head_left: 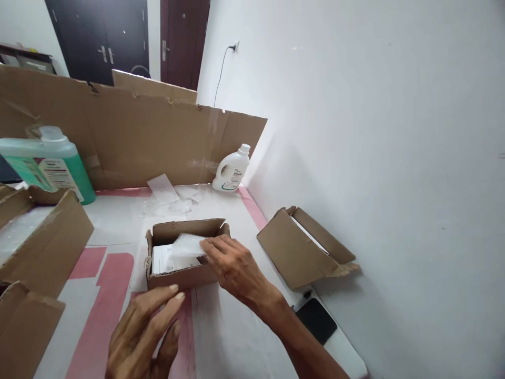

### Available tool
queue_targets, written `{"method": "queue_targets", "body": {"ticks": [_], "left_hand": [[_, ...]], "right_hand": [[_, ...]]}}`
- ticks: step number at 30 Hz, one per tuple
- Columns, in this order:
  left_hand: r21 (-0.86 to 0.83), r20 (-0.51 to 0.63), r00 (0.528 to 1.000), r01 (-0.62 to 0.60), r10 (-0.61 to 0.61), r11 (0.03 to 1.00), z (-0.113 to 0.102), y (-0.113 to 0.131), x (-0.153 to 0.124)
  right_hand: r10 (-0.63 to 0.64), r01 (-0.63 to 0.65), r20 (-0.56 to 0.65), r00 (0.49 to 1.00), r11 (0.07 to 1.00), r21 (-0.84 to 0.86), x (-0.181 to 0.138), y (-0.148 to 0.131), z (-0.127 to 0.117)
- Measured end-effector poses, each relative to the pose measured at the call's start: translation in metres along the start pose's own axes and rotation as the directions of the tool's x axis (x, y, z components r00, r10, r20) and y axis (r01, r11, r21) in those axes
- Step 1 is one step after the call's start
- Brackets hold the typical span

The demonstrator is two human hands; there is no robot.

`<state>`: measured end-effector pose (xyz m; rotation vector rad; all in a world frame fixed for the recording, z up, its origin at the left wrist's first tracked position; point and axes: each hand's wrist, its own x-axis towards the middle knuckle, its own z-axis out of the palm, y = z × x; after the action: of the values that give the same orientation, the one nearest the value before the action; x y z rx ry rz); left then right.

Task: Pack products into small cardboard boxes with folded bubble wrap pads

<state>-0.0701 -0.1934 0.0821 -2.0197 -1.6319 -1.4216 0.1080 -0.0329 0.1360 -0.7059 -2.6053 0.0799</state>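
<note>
My right hand (232, 266) reaches over the right side of a small open cardboard box (183, 278). Its fingers pinch the edge of a thin translucent plastic packet (187, 243), which sits tilted inside the box. White flat pieces (160, 259), perhaps cards or small cartons, lie under the packet at the left of the box. My left hand (144, 337) hovers in front of the box with its fingers apart, holding nothing. Its fingertips come close to the box's front wall.
A second cardboard box (303, 252) leans by the wall at right, above a white device with a dark panel (315, 320). More boxes (51, 247) stand at left. Behind are a green liquid jug (65, 168), a white bottle (232, 171), plastic scraps (163, 189) and a cardboard partition (150, 142).
</note>
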Motion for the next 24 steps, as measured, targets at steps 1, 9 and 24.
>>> {"method": "queue_targets", "body": {"ticks": [1, 9, 24], "left_hand": [[0.032, 0.023, 0.998, -0.056, 0.055, 0.998, -0.002, -0.001, 0.011], [0.18, 0.362, 0.923, -0.208, 0.132, 0.961, 0.011, -0.022, 0.062], [-0.074, 0.007, 0.767, 0.64, -0.641, 0.765, 0.007, -0.038, 0.002]], "right_hand": [[0.021, -0.029, 0.098, 0.995, 0.997, 0.074, 0.005, 0.001, 0.001], [0.072, -0.159, 0.214, 0.974, 0.89, 0.427, 0.012, 0.008, -0.018], [0.79, -0.299, -0.11, 0.603, 0.351, 0.887, -0.055, 0.056, 0.042]]}}
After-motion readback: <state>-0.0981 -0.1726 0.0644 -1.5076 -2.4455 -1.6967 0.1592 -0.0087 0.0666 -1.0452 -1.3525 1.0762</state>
